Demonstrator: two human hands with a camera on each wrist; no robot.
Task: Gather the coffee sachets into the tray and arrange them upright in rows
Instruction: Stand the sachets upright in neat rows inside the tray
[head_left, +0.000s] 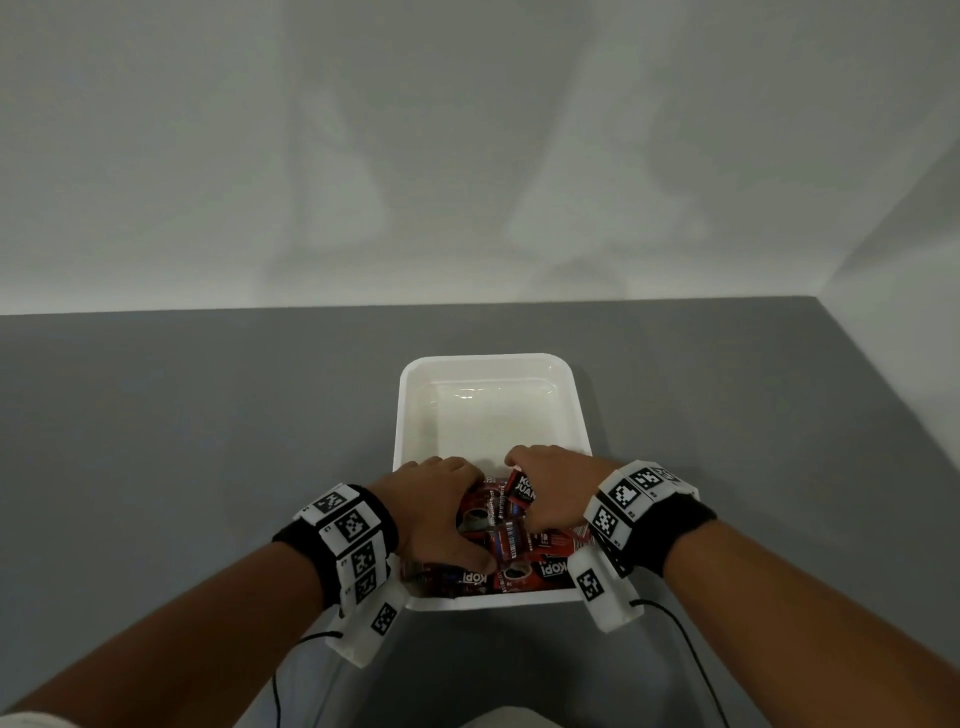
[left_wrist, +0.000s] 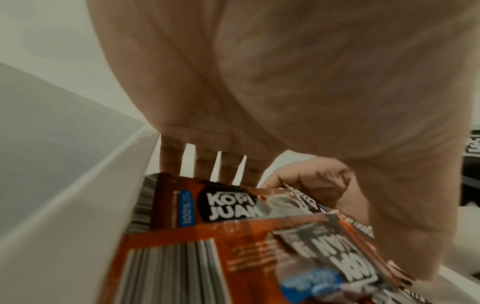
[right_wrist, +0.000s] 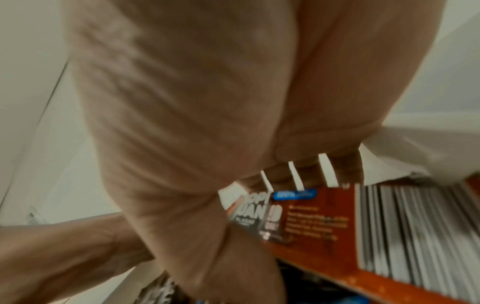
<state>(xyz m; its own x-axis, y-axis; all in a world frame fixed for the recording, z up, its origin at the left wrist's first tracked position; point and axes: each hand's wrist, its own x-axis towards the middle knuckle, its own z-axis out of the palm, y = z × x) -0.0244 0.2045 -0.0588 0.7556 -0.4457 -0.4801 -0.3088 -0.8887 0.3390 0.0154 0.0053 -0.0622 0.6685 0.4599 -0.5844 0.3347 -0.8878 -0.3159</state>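
A pile of red and black coffee sachets (head_left: 511, 543) fills the near half of the white tray (head_left: 488, 359). Most lie flat and jumbled, and one stands on edge between my hands. My left hand (head_left: 441, 504) curls over the left of the pile, fingers on its far side and thumb on its near side. My right hand (head_left: 558, 491) grips the right of the pile the same way. In the left wrist view, the fingers (left_wrist: 171, 158) reach down behind a sachet (left_wrist: 228, 205). The right wrist view shows fingers (right_wrist: 348, 168) behind another sachet (right_wrist: 324, 222).
The tray sits on a grey table (head_left: 208, 441) close to its near edge. The tray's far half holds no sachets. A white wall (head_left: 467, 156) rises behind the table and along its right side. Thin black cables (head_left: 691, 654) hang from my wristbands.
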